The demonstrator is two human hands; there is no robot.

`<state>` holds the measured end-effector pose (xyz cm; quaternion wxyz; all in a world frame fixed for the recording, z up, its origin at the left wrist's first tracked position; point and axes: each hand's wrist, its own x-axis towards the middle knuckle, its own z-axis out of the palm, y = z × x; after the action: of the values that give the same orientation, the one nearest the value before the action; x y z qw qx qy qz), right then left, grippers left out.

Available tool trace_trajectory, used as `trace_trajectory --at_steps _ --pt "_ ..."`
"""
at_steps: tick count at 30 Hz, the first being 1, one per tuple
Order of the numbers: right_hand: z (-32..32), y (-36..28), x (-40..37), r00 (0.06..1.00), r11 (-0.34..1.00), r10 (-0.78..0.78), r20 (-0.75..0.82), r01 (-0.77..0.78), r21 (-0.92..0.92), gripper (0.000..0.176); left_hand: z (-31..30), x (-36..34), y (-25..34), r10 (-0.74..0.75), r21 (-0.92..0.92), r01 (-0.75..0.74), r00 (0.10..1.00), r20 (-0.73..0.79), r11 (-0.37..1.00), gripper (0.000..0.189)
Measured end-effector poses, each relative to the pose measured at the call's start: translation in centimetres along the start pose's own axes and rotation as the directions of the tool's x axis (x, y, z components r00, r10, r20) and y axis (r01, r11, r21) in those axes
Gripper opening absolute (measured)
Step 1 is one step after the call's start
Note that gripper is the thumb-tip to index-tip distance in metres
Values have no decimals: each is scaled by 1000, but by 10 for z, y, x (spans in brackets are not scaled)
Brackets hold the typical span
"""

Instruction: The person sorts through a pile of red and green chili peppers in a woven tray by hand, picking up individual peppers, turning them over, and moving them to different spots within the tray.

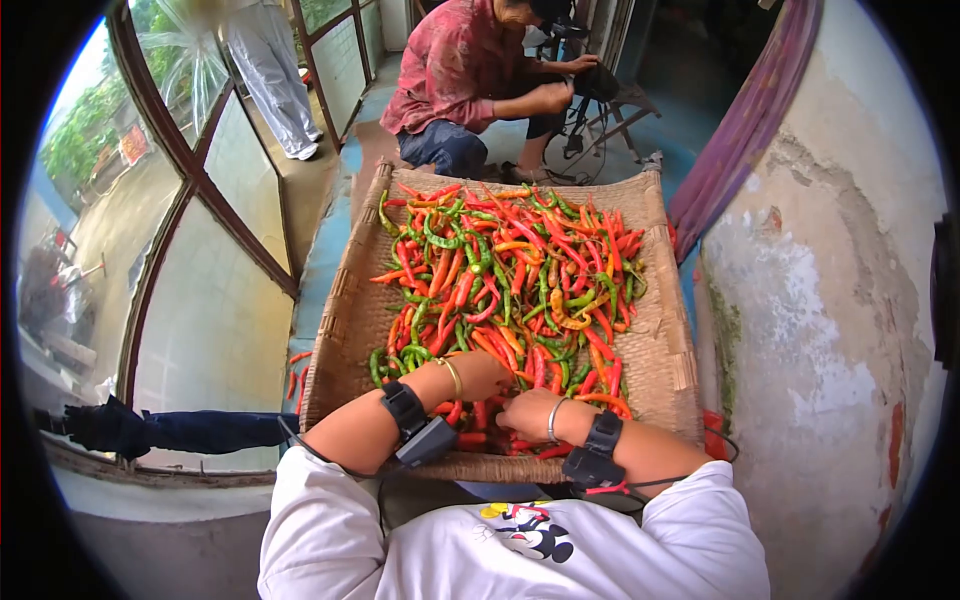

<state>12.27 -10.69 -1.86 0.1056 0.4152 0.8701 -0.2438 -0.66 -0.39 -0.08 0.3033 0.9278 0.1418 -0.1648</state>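
Observation:
Red, orange and green chili peppers (520, 260) lie heaped in a shallow woven basket tray (660, 340) in front of me. My left hand (487, 374) is over the near part of the heap, its fingers curled down among the peppers. Close beside it, my right hand (528, 412) is also closed, with its fingertips at a few red peppers (478, 415) near the tray's front rim. What either hand pinches is hidden by the fingers and too small to make out.
Beyond the tray a person in a red shirt (440, 75) squats by a small folding stool (625, 110). Another person in pale trousers (270, 75) stands outside the glass door (215, 300). A dark folded umbrella (200, 430) lies left; a rough wall (810, 300) rises right.

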Motion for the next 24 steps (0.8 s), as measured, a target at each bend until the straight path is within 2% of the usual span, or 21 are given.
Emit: trace_trajectory --at_steps 2,5,10,12,13,14,15,16,17,18,19,20,22,23,24 --pt "0 2 2 1000 1000 -4 18 4 -4 15 4 2 -4 16 -5 -16 1000 -5 1000 25" --pt "1 6 -1 995 994 -91 -32 93 62 13 3 1 -2 33 -30 -36 996 -80 999 26" --pt "-1 3 0 995 996 -90 -51 90 -5 11 3 2 -5 61 -63 -72 986 -152 995 24" --pt "-4 10 -2 979 987 -124 -162 139 84 11 4 5 -5 49 -142 -74 984 -169 987 25" --pt "-16 14 -8 977 972 -92 -192 130 197 11 5 6 -8 74 -216 -132 963 -258 968 26" --pt "-21 18 -13 952 949 -57 -300 145 279 11 6 8 -10 73 -218 -131 964 -257 967 26" --pt "-33 19 -20 938 936 2 -348 121 330 10 5 10 -11 -18 -533 -130 965 -263 836 29" --pt "-43 21 -26 918 919 64 -392 98 381 10 -2 8 -7 -103 -785 -128 966 -238 606 33" --pt "-47 25 -28 854 897 147 -499 98 431 10 -9 2 -1 -129 -865 -141 965 -230 482 39" --pt "-50 28 -28 770 873 231 -594 105 477 10 -15 -3 4 -125 -861 -148 964 -236 486 39" --pt "-53 31 -28 685 795 318 -655 183 578 7 -19 -7 7 -126 -884 -163 962 -240 439 38" --pt "-57 30 -30 656 629 468 -592 224 745 4 -20 -8 9 -128 -904 -175 962 -241 389 37" --pt "-56 39 -32 564 518 567 -601 323 792 3 -9 0 10 -83 -910 -251 952 -293 330 32" --pt "-55 38 -31 568 313 638 -519 425 849 5 -5 4 10 -29 -873 -257 955 -295 414 28" --pt "-54 37 -30 566 314 640 -520 425 849 5 -2 7 11 24 -828 -264 956 -291 494 24"
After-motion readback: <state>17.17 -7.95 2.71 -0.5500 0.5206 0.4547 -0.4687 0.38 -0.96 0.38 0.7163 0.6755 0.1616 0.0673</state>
